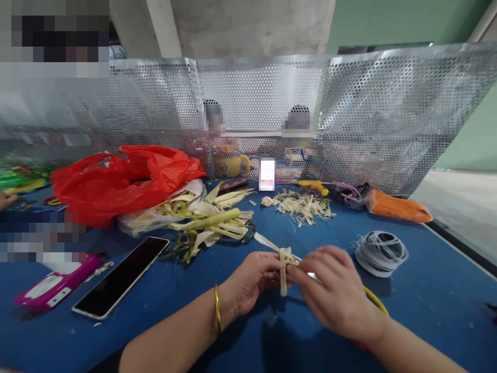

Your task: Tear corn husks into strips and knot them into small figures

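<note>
My left hand [254, 280] and my right hand [334, 292] meet above the blue table [427, 305], both pinching a small folded piece of pale leaf strips [285, 261]. One strip hangs down between the hands and another trails back to the left towards the leaf pile. The left wrist carries a gold bangle [217, 315]. Under the right wrist a yellow ring-shaped thing [377, 299] shows in part.
A pile of pale leaf strips [209, 220] lies beside a red plastic bag [116, 181]. Cut scraps [303, 204], a coil of grey cord [380, 252], a dark phone [122, 275], a pink case [54, 287], an orange pouch [398, 207] and a perforated metal screen [272, 103] surround the hands.
</note>
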Available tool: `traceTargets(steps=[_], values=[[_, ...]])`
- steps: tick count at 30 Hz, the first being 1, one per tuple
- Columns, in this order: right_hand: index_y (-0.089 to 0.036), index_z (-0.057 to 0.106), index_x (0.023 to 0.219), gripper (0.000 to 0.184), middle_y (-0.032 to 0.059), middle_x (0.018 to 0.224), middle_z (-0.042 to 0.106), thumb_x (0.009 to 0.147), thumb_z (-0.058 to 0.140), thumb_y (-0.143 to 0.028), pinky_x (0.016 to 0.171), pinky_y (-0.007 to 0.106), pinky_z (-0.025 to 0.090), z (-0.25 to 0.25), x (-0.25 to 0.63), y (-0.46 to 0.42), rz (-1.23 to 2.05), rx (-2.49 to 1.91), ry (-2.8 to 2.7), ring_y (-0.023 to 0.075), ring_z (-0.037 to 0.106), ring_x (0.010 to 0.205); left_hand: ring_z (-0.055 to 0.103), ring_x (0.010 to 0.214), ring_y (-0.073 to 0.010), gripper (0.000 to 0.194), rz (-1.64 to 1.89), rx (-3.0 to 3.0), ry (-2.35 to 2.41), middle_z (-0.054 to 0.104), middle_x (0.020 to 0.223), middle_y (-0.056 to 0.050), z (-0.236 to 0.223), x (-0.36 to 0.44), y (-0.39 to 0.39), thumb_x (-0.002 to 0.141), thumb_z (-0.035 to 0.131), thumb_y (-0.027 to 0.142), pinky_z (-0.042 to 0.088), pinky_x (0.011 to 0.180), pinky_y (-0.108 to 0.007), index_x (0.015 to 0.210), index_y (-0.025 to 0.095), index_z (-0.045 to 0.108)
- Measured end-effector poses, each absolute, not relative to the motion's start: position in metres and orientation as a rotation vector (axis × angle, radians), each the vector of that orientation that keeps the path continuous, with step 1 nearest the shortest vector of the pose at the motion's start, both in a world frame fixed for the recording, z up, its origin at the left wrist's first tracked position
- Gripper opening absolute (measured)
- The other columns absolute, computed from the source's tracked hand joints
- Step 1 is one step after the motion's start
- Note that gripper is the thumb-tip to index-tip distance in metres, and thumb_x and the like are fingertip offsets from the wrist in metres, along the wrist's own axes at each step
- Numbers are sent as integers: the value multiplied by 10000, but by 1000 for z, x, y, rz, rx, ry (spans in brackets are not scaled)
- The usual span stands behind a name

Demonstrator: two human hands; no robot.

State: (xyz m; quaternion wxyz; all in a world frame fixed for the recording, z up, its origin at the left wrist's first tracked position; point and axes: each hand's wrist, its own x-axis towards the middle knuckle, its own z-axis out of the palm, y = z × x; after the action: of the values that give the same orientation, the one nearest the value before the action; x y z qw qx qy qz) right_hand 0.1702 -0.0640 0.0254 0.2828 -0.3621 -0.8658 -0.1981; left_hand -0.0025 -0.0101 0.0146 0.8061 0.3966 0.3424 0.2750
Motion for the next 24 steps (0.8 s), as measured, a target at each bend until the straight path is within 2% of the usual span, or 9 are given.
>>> traceTargets(steps=[2, 5, 11, 19, 24], values=[[-155, 626, 1077, 268, 79, 890, 684, 909, 419, -128, 924, 420, 356, 22, 165, -67, -713, -826, -2566, 225, 592, 882, 557, 599, -83, 195, 596, 844, 720, 667, 708, -41, 14, -1, -10, 588, 700, 142, 403, 600, -186, 778, 99, 718], [-125, 614, 1061, 234, 102, 915, 672, 901, 444, -141, 921, 418, 367, 15, 159, -65, -780, -880, -2720, 232, 589, 869, 579, 660, -105, 229, 618, 857, 699, 683, 741, -56, 12, 0, -11, 589, 750, 168, 407, 641, -195, 807, 103, 726], [-135, 605, 989, 199, 96, 883, 648, 910, 422, -126, 889, 428, 386, 10, 158, -62, -774, -930, -2707, 227, 595, 820, 587, 705, -129, 314, 665, 893, 737, 700, 776, -74, 8, 2, -10, 567, 817, 274, 415, 679, -214, 811, 94, 737], [-152, 621, 929, 301, 63, 788, 644, 949, 323, -118, 870, 402, 406, 11, 157, -64, -680, -837, -2594, 197, 582, 772, 578, 636, -107, 298, 667, 811, 765, 687, 720, -60, 8, 3, -13, 553, 836, 267, 417, 624, -199, 766, 90, 726], [-140, 634, 905, 257, 75, 757, 661, 926, 381, -102, 899, 402, 410, 14, 150, -73, -590, -710, -2504, 203, 615, 772, 636, 709, -168, 271, 758, 781, 783, 712, 763, -92, 15, 0, -15, 574, 827, 270, 476, 689, -256, 761, 104, 723]])
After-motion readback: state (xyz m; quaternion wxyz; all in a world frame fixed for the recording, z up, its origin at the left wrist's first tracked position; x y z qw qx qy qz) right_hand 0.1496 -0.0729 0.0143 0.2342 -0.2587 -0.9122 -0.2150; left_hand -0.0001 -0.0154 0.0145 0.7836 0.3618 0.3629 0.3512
